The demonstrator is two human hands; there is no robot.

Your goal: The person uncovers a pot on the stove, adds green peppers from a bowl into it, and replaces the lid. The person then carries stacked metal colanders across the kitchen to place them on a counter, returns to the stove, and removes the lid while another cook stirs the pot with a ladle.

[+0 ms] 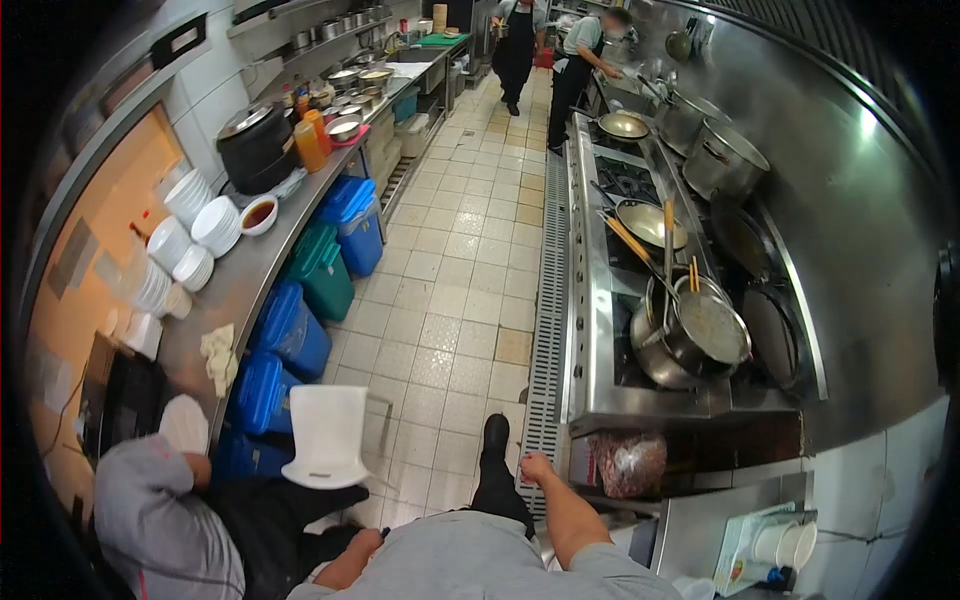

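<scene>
My right hand [537, 467] hangs in front of me with its fingers curled closed, beside the stove's front corner. Nothing shows in it. My left hand [358, 553] is low at my left side, closed around a small dark object [384, 533] that I cannot make out. Close to that hand is the dark clothing of a person [165, 510] in a grey shirt and pale cap, at the left counter. A white chair [328, 436] stands on the floor ahead of my left hand. My dark shoe [496, 432] points forward along the aisle.
On the right, a stove [640, 402] bears pots and a wok [652, 223]. A bag of food [628, 464] sits beneath it. The left counter [262, 256] carries stacked white bowls [215, 226]; blue bins [292, 328] line its base. Two people work farther down the tiled aisle [435, 300].
</scene>
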